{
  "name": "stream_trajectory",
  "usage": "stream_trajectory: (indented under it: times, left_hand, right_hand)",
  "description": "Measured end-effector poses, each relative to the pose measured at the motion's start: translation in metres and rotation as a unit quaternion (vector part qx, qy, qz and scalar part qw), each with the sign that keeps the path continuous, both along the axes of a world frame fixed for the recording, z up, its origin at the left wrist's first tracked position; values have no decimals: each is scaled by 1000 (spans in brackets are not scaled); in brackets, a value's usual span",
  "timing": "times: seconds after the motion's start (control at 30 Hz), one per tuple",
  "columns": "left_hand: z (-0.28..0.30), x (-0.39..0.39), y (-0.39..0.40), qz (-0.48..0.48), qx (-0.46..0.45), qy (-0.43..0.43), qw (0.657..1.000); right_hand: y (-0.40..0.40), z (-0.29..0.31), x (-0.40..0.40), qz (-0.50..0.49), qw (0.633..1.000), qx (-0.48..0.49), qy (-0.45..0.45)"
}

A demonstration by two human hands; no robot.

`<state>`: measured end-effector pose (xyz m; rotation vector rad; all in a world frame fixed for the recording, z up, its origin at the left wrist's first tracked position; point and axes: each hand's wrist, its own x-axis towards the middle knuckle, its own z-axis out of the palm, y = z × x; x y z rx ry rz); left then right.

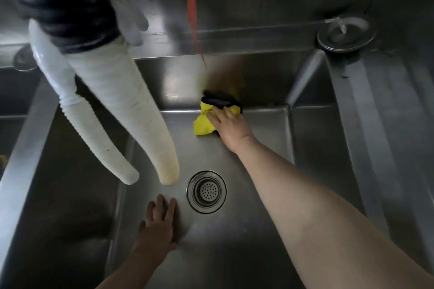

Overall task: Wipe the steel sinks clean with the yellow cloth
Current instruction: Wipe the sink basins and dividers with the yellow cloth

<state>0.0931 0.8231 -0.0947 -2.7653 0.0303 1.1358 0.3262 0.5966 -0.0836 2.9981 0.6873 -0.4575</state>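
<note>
The yellow cloth, edged in black, lies bunched at the far edge of the middle steel sink's floor, where the floor meets the back wall. My right hand presses down on it with fingers spread over the top. My left hand rests flat with straight fingers on the near left part of the sink, beside the round drain strainer. The back wall mirrors the cloth and hand.
Two white ribbed hoses hang from a black fitting into the sink's left side, ending just above the floor. A grey glove and a red strap hang above. A drain plug sits on the right ledge. Further basins lie left and right.
</note>
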Motion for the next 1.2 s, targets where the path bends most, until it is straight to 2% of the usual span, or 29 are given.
stream_trajectory:
  times: [0.13,0.23,0.33,0.5,0.57,0.67,0.83,0.93,1.03,1.2]
  left_hand:
    - [3,2,-3,7,-10,-38,999]
    - [-11,-3,11,10,-16,-13,1000]
    - [-11,-3,9,11,-27,7,1000]
    - [0,3,0,36,-23,-9,999]
    - [0,0,-1,46,-15,4,999]
    - [1,-2,-1,55,-24,-22,998]
    - [-12,-2,2,32,-5,-16,999]
    - [-10,-3,3,35,-2,-6,999]
    - [-5,-2,-3,20,5,-18,1000]
    - [-2,0,-5,7,12,-6,1000]
  right_hand:
    - [7,1,10,-9,999,-12,-46]
    - [6,3,17,17,996,-58,-72]
    - [-4,7,30,44,993,-52,-98]
    - [-13,40,29,40,977,39,-206]
    - [-15,56,28,40,966,61,-248]
    - [-20,82,28,28,951,85,-297]
    - [-38,135,23,37,918,164,-360]
    - [-55,158,24,33,920,146,-363]
    - [-64,154,27,15,926,124,-355]
    - [-62,104,28,15,921,114,-372]
